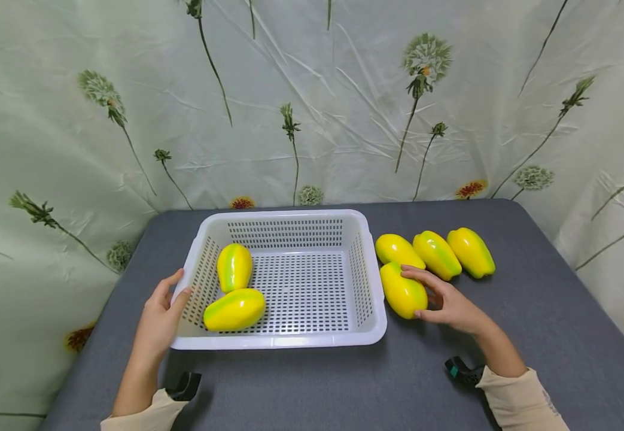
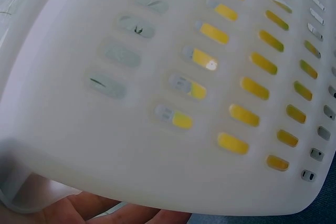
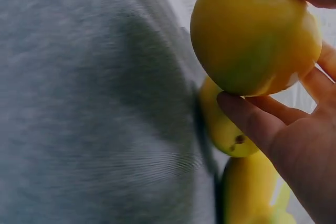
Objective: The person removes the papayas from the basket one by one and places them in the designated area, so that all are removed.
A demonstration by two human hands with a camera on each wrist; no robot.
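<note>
My left hand (image 1: 158,323) grips the left rim of a white plastic basket (image 1: 274,342), thumb on top. In the left wrist view, its fingers (image 2: 105,208) show below the basket wall (image 2: 105,145). Two glossy yellow-green papayas (image 1: 234,267) lie inside, at the basket's left. Just outside the right wall, my right hand (image 1: 454,305) holds another papaya (image 1: 402,291) between thumb and fingers. The right wrist view shows that papaya (image 3: 252,35) in the spread fingers, with more papayas behind it.
Beyond the right hand, a papaya (image 1: 398,250), a second papaya (image 1: 437,255) and a third papaya (image 1: 471,252) lie in a row on the grey table (image 1: 312,389). A flower-patterned curtain (image 1: 344,108) hangs behind the table's far edge.
</note>
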